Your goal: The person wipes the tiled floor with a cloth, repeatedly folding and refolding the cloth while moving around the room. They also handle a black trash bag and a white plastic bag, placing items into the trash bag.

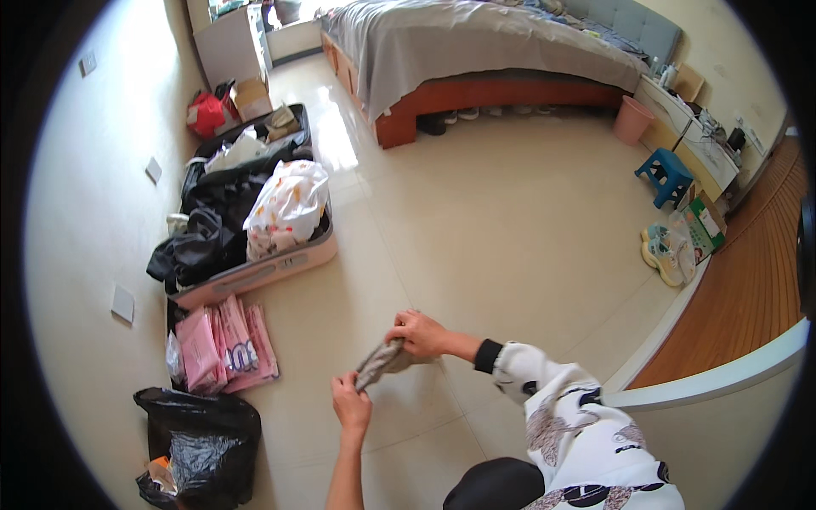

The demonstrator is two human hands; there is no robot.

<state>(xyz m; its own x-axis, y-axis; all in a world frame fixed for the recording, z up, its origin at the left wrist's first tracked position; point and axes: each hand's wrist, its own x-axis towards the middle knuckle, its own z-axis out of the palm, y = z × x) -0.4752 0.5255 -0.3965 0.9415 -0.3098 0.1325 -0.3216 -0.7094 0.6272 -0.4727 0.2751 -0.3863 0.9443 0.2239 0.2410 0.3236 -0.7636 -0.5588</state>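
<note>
A bunched grey-brown cloth point(382, 362) hangs between my two hands, above the tiled floor. My left hand point(352, 401) pinches its lower left end. The upper right end is gripped by my right hand point(417, 333), and some of the fabric droops below that wrist. What kind of garment or cloth it is, I cannot tell from its folds. To the left, several pink plastic packages point(223, 350) lie on the floor. Beyond them an open pink suitcase point(299, 260) holds dark clothing point(213, 236) and a white patterned plastic bag point(290, 197).
A black plastic bag point(245, 433) with scraps inside stands at lower left. Along the far side is a bed point(395, 127) with shoes beneath. A pink bin point(633, 121), blue stool point(666, 175), pale sneakers point(663, 255) and green box point(704, 223) line the right, near a wooden door point(758, 268).
</note>
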